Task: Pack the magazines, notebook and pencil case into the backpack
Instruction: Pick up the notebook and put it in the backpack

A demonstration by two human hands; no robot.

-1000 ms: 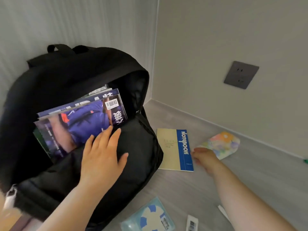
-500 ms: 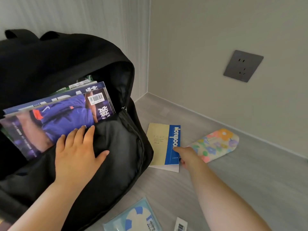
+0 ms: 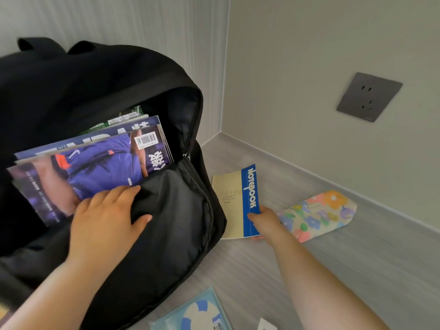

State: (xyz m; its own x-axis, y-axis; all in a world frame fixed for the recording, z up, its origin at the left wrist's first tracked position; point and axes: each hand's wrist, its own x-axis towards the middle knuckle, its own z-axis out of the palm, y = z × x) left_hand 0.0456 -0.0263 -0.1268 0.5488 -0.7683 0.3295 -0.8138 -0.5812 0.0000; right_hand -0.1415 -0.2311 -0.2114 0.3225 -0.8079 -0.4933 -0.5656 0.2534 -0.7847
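Notebook (image 3: 228, 201) now lifted, right hand (image 3: 266, 222) pinching its near corner; left hand (image 3: 104, 222) presses backpack (image 3: 166, 234)

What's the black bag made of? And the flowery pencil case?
The backpack looks like soft matte fabric, probably nylon: it creases and sags. The pencil case seems printed cloth or coated fabric; its rounded edges look soft.

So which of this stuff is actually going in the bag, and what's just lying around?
For the job: backpack, magazines partly in it, notebook pinched by the right hand, pencil case.
Lying about: blue-and-white packet, white tag, wall socket.
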